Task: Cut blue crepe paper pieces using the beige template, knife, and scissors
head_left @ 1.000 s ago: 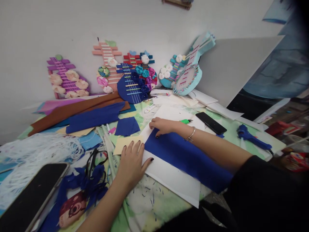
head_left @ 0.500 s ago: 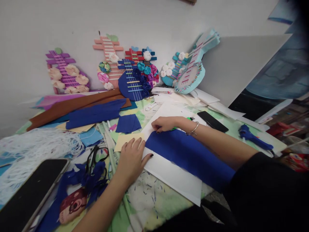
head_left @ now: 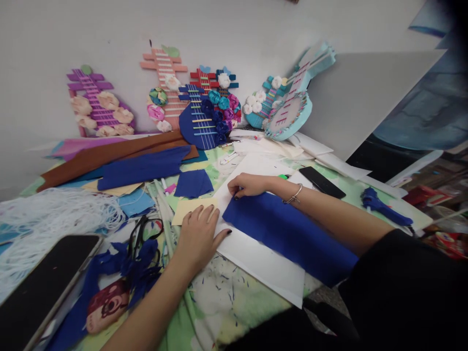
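Note:
A long strip of blue crepe paper (head_left: 288, 239) lies slantwise over a white sheet (head_left: 263, 263). My right hand (head_left: 246, 185) is closed in a pinch at the strip's far left corner, thumb against the fingers. To its left, my left hand (head_left: 199, 234) rests flat with fingers spread. Its fingertips touch a pale yellow paper piece (head_left: 183, 210), and the thumb lies on the white sheet's edge. Just beyond the yellow piece is a small blue square (head_left: 193, 184). Part of a green-handled tool (head_left: 283, 176) shows behind my right wrist.
Guitar-shaped decorations, one of them blue (head_left: 199, 122), lean against the wall. A black phone (head_left: 321, 182) and a blue glue gun (head_left: 383, 208) lie at right. White cord (head_left: 73, 229), a larger phone (head_left: 47, 292) and blue scraps (head_left: 144, 273) crowd the left.
The blue strip's pinched end has shifted slightly, and its far edge now covers green that showed beside my right hand. My left hand stays flat in nearly the same place.

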Demonstrator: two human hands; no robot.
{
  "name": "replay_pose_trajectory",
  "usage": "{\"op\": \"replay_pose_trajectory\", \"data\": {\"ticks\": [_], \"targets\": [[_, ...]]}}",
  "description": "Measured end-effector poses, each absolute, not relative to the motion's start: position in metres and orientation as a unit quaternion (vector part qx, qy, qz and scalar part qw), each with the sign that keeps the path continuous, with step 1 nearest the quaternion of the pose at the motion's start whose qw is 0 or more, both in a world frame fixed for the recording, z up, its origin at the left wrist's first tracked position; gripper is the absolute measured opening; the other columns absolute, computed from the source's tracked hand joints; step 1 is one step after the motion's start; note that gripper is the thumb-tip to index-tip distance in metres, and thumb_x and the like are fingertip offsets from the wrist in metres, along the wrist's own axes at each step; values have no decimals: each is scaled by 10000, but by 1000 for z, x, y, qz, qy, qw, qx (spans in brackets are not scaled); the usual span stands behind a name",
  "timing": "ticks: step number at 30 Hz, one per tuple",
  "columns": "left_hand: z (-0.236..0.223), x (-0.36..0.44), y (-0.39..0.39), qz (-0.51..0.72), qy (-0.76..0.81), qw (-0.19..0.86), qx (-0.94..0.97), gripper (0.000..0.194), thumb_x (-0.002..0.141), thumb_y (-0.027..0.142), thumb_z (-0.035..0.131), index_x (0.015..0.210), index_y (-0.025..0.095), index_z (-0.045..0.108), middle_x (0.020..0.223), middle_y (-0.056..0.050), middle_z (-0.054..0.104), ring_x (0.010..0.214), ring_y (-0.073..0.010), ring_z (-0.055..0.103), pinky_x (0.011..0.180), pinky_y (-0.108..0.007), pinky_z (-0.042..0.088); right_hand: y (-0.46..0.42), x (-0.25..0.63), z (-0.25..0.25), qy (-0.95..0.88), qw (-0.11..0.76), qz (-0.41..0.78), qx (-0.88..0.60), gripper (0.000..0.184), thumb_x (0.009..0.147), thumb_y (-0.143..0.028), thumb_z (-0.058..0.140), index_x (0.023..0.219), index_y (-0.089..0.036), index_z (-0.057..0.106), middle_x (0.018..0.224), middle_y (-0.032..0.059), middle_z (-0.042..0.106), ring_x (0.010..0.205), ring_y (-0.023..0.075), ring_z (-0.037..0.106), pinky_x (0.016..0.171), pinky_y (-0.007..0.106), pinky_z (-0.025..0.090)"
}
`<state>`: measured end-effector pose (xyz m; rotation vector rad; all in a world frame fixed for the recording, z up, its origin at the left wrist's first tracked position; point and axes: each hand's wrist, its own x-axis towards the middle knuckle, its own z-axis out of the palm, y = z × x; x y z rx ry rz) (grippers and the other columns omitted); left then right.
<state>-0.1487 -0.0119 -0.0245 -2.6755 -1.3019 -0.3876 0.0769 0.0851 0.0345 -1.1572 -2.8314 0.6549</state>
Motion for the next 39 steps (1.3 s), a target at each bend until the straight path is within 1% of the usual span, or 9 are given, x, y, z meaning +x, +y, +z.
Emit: {"op": "replay_pose_trajectory", "data": {"ticks": [4, 17, 24, 27, 29, 32, 35, 37, 39], "targets": [[-24, -149, -12, -129, -430, 74, -891, 477, 919, 449, 524, 1252, 111, 572, 1307, -166, 583, 1209, -356, 486, 974, -493, 403, 83, 78, 40, -904, 16, 212, -371, 91, 749, -46, 653, 810, -112, 652, 719, 7, 633, 668, 122, 540, 634, 216, 390], [-25, -149, -10, -131, -427, 71, -892, 454, 914, 434, 528, 1240, 120, 561, 1302, -164, 581, 1203, -351, 482, 973, -481, 396, 77, 91, 57, -915, 69, 216, -334, 77, 764, -57, 625, 786, -131, 632, 724, -2, 615, 688, 124, 541, 671, 233, 400], [-27, -150, -9, -134, -428, 66, -891, 453, 901, 451, 544, 1230, 142, 571, 1293, -157, 587, 1206, -353, 486, 968, -478, 402, 68, 92, 68, -910, 57, 211, -351, 105, 755, -51, 624, 802, -143, 638, 743, 0, 648, 683, 124, 561, 643, 227, 407], [-27, -150, -9, -134, -427, 69, -891, 460, 903, 455, 540, 1237, 140, 567, 1297, -158, 586, 1203, -349, 490, 970, -473, 402, 66, 95, 69, -912, 60, 198, -354, 111, 765, -47, 621, 811, -146, 639, 764, 6, 662, 701, 130, 576, 656, 232, 417], [-27, -150, -9, -135, -426, 70, -892, 465, 905, 453, 537, 1237, 129, 567, 1294, -162, 585, 1198, -346, 493, 981, -471, 396, 64, 96, 68, -914, 64, 193, -351, 111, 783, -53, 614, 837, -147, 640, 804, 20, 674, 743, 144, 595, 693, 246, 436], [-27, -150, -8, -136, -422, 70, -894, 465, 908, 455, 529, 1228, 120, 573, 1285, -162, 589, 1198, -348, 494, 988, -473, 392, 54, 99, 68, -920, 98, 160, -345, 173, 825, -112, 612, 992, -156, 625, 1007, 72, 670, 920, 191, 608, 835, 308, 457], [-28, -151, -8, -144, -418, 68, -894, 464, 911, 462, 518, 1232, 131, 570, 1284, -160, 592, 1204, -348, 495, 990, -478, 393, 30, 106, 64, -912, 160, 94, -365, 264, 845, -153, 597, 1108, -166, 576, 1185, 123, 592, 1115, 240, 538, 971, 383, 416], [-29, -151, -8, -151, -418, 67, -893, 465, 909, 463, 517, 1236, 135, 566, 1290, -162, 591, 1212, -352, 492, 998, -491, 387, 8, 116, 55, -891, 190, 66, -408, 243, 848, -128, 556, 1087, -166, 576, 1179, 135, 582, 1134, 249, 521, 978, 391, 417], [-29, -151, -8, -158, -422, 68, -890, 468, 906, 459, 518, 1234, 128, 566, 1293, -170, 589, 1214, -358, 492, 1013, -516, 372, -14, 131, 41, -861, 188, 57, -469, 218, 853, -111, 516, 1049, -173, 590, 1115, 131, 607, 1085, 252, 541, 946, 396, 437]]}}
